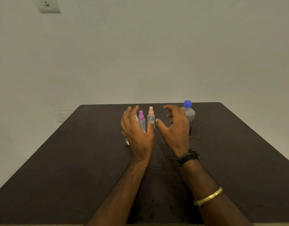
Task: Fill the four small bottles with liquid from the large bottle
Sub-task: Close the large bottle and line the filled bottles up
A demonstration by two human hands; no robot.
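— Clear plastic at the far left: a small bottle (127, 141), half hidden behind the left hand (137, 132). Is that grip holding it?

— No. The fingers are straight, so the grip is open and holds nothing. Next come the purple-capped bottle (141, 119) and the pink-capped bottle (151, 118), upright and side by side on the counter (75, 160).

— That makes three. Is there a fourth?

— Hidden, if it is there at all. The right hand (176, 128) hovers with fingers spread and loosely curled, its grip open too, in front of the large bottle (188, 111), whose blue cap is on.

— How do we start well?

— I'd steady one small bottle with the left, unscrew its sprayer, uncap the large bottle, then pour slowly into the narrow neck.
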